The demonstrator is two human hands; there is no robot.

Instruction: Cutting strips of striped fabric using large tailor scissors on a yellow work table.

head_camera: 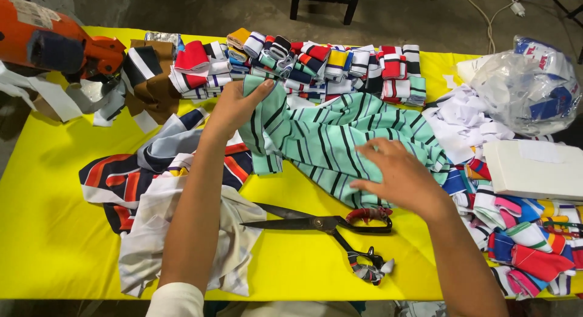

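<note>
The left hand [234, 107] pinches the green striped cloth [340, 144] near the yellow table's [48, 232] far edge; the right hand [398, 174] presses it, fingers spread flat. Black scissors [322, 224] lie near the front edge. The right side is crowded.

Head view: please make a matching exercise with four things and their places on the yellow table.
Things:
1. scissors
2. green striped cloth
3. white box
4. orange machine

Places:
A. far left corner
B. under both hands, left hand gripping an edge, right hand flat on it
C. right side, beside a plastic bag
D. near edge, between the arms

Pairs: 1-D, 2-B, 3-C, 4-A
</note>
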